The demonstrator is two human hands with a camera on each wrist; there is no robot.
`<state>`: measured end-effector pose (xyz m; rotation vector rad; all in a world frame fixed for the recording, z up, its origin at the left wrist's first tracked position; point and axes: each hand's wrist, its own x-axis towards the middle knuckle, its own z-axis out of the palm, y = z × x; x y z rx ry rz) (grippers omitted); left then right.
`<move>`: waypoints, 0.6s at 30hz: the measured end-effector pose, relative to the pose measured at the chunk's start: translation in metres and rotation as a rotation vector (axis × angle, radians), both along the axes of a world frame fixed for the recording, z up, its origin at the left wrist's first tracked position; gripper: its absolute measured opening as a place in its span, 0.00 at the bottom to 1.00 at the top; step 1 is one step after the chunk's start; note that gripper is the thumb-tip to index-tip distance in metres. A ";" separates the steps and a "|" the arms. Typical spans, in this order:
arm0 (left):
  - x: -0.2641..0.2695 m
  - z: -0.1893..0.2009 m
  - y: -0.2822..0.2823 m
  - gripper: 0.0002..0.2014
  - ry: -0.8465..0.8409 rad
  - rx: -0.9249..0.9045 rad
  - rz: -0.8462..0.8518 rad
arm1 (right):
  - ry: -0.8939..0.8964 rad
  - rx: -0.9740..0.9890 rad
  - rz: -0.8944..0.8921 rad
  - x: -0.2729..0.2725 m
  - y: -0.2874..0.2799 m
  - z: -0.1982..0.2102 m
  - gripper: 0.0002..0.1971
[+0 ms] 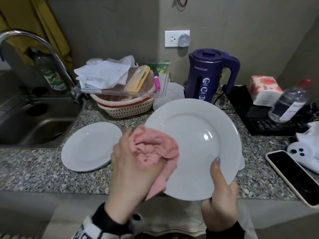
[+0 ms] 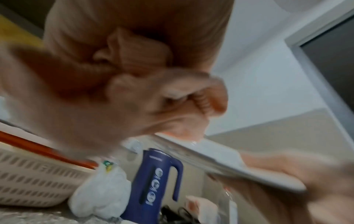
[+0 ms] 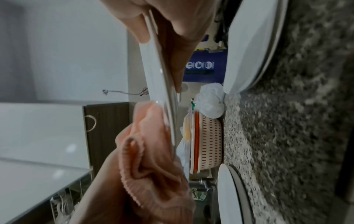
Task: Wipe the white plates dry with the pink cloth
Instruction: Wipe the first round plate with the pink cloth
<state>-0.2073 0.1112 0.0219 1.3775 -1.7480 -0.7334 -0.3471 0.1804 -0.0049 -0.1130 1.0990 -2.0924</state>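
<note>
A large white plate [image 1: 198,144] is held tilted above the counter. My right hand [image 1: 218,180] grips its near rim, thumb on top and fingers [image 3: 178,27] underneath. My left hand [image 1: 138,161] grips a bunched pink cloth [image 1: 153,149] and presses it on the plate's left rim. The wrist views show the cloth [image 2: 134,68] [image 3: 153,166] wrapped over the plate's edge [image 2: 220,159] [image 3: 161,75]. A second white plate [image 1: 89,147] [image 3: 233,197] lies flat on the counter to the left. A third plate [image 1: 242,163] [image 3: 252,45] lies mostly hidden under the held one.
A steel sink [image 1: 34,121] with a faucet is at the left. Stacked baskets [image 1: 126,109] and a clear tray stand behind the plates. A blue kettle [image 1: 207,75], a black cooktop [image 1: 259,121], a bottle [image 1: 290,104] and a phone [image 1: 296,176] crowd the right.
</note>
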 end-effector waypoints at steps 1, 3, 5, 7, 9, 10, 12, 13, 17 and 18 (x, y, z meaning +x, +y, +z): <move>0.004 0.005 -0.004 0.34 0.183 0.094 0.014 | -0.015 -0.019 -0.006 0.000 -0.001 -0.001 0.10; 0.012 0.007 -0.006 0.22 0.563 0.313 -0.050 | -0.061 -0.072 -0.007 0.003 -0.003 0.003 0.13; 0.013 0.001 -0.003 0.28 0.869 0.555 -0.162 | -0.086 -0.106 -0.012 0.008 -0.002 0.005 0.17; 0.011 -0.006 0.000 0.39 1.084 0.699 -0.218 | -0.082 -0.104 -0.021 0.010 -0.001 0.005 0.17; 0.009 -0.008 -0.001 0.37 1.163 0.707 -0.230 | -0.083 -0.141 0.066 0.011 0.002 0.007 0.19; 0.008 -0.007 -0.003 0.36 1.166 0.683 -0.220 | -0.092 -0.165 0.112 0.008 0.004 0.005 0.21; 0.014 -0.007 -0.011 0.36 1.162 0.629 -0.187 | -0.185 -0.228 0.164 0.004 0.005 0.010 0.24; 0.017 -0.005 -0.015 0.36 1.137 0.613 -0.185 | -0.262 -0.283 0.161 -0.001 0.005 0.011 0.23; 0.029 0.003 -0.032 0.08 0.959 0.505 -0.180 | -0.347 -0.310 0.380 -0.017 0.010 0.012 0.17; 0.030 0.007 -0.034 0.08 0.845 0.430 -0.154 | -0.422 -0.267 0.332 -0.021 0.009 0.017 0.15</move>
